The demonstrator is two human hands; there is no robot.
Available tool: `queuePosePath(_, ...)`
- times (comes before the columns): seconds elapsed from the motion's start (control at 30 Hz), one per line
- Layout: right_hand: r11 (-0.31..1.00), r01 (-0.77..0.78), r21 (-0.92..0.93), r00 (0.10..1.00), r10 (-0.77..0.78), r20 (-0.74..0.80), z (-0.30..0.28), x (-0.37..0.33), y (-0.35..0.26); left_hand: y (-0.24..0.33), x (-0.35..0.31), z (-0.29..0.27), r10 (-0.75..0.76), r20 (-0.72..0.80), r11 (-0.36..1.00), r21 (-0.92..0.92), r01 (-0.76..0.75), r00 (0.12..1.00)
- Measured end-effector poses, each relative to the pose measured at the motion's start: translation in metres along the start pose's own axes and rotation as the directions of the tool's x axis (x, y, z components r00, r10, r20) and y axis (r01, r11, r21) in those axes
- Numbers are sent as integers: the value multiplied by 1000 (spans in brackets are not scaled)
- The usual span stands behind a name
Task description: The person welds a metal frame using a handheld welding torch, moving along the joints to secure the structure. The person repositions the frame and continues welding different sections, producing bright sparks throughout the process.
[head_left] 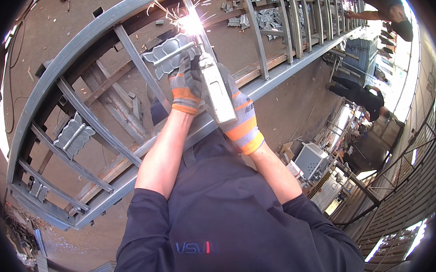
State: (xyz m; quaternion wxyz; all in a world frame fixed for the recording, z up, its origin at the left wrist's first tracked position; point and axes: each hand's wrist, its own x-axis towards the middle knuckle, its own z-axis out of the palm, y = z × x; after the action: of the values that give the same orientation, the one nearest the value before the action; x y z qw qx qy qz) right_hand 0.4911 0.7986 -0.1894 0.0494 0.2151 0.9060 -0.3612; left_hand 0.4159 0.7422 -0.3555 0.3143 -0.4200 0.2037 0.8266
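My right hand (241, 117), in a grey and orange glove, is wrapped round a pale, boxy handheld welding torch (217, 94). Bright light and flying sparks burst from its tip, against an upright bar (191, 9) of a long metal railing frame (82, 32). Beside it my left hand (185, 91), gloved alike, has its fingers closed on the lower right edge of a grey, scalloped, butterfly-like metal ornament (167, 56). The glare hides the exact contact point. A similar ornament (73, 136) is on a bar farther left.
Metal offcuts (266, 21) lie on the ground beyond the frame. Another person (386, 9) works at its far right end, near a second bright flash. At right, someone in dark clothes (361, 96) is near a grey plastic crate (311, 158) and cluttered racks.
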Motion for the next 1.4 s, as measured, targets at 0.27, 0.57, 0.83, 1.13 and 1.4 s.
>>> queuePosePath(0.27, 999, 38, 17, 999, -38, -30, 0, 3, -2, 8, -2, -1, -67, 42, 997, 33, 66, 997)
queuePosePath(0.57, 997, -73, 20, 986, 69, 150, -5, 1, -1, 5, 1, -1, -31, 5, 997, 72, 30, 1000)
queuePosePath(0.83, 1000, -17, -9, 996, 17, 85, -3, 2, -3, 2, 7, -9, -38, 53, 996, 78, 34, 998)
queuePosePath(1.13, 994, 34, -104, 997, -26, 76, -12, -21, 2, -6, 14, -10, 190, 77, 945, 255, -204, 979)
queuePosePath(1.4, 992, -89, -85, 995, 93, 38, -17, -55, -3, -2, 6, 1, 135, 195, 986, -127, -111, 971)
